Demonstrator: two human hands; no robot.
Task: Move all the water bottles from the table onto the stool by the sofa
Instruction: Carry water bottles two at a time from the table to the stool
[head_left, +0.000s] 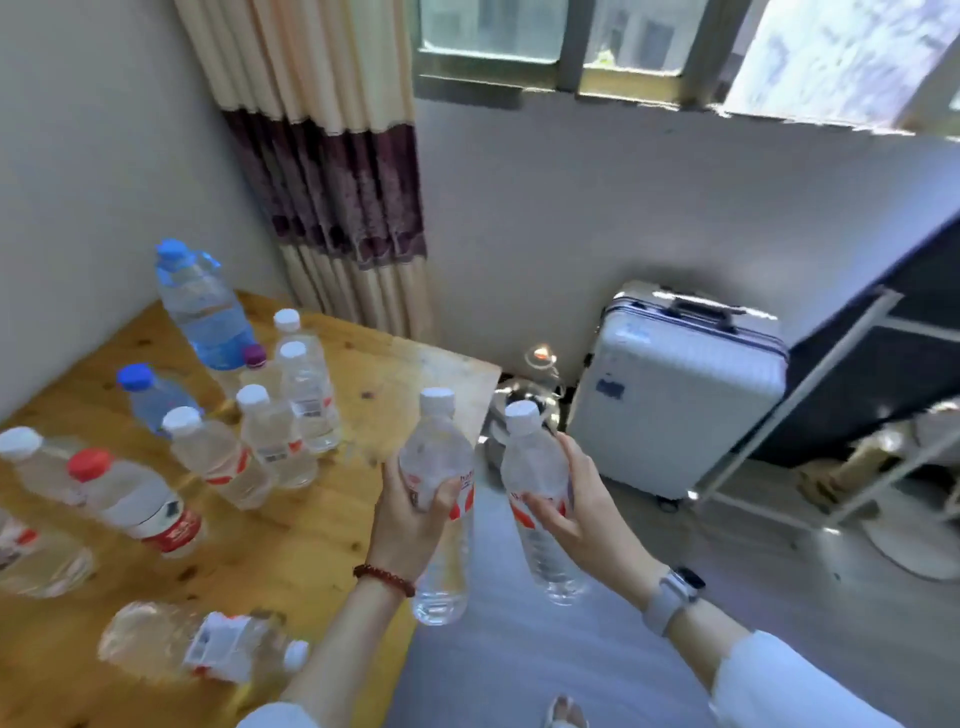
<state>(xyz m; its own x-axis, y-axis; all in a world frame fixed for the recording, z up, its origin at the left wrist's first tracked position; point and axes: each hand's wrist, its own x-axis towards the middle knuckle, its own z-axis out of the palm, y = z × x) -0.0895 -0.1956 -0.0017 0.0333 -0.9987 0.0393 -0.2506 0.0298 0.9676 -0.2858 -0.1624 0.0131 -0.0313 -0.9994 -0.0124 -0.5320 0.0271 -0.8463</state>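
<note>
Both hands grip upright bottles right of the table (322, 525): left hand (410, 519) one bottle (439, 499), right hand (576, 514) another (537, 483).

Two clear white-capped bottles (439, 499) (540, 493) are held upright off the table's (332, 519) right edge; others stand on it, one lying (202, 644) near the front edge.

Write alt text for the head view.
A left hand and a right hand each grip a clear white-capped plastic water bottle beside a wooden table that holds many more bottles.
</note>
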